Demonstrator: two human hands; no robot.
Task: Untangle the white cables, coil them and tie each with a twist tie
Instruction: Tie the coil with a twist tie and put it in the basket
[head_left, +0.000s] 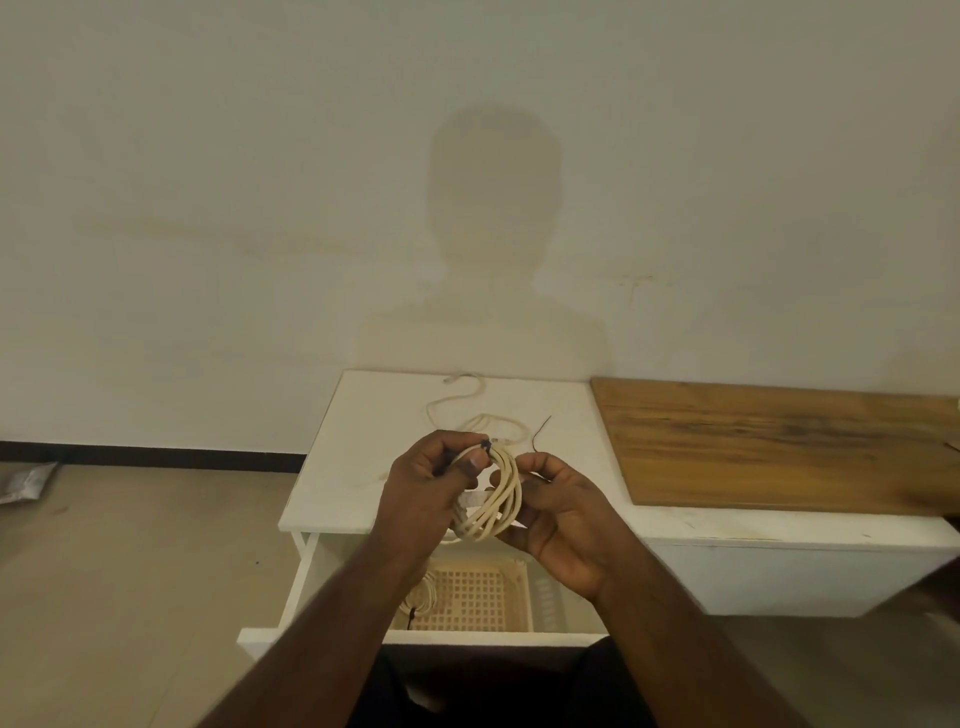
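Coiled white cable (491, 496): held upright above the front edge of the white counter (332, 483), between both hands.
Left hand (426, 488): fingers curled, thumb and forefinger pinching the coil's top at a dark twist tie (486, 445).
Right hand (558, 512): fingers curled around the coil's right side and bottom.
Loose white cable (457, 402): lying on the counter beyond the hands.
Spare dark twist tie (540, 434): on the counter, just right of the loose cable.
Cream lattice basket (467, 597): in the open drawer below, holding another cable.
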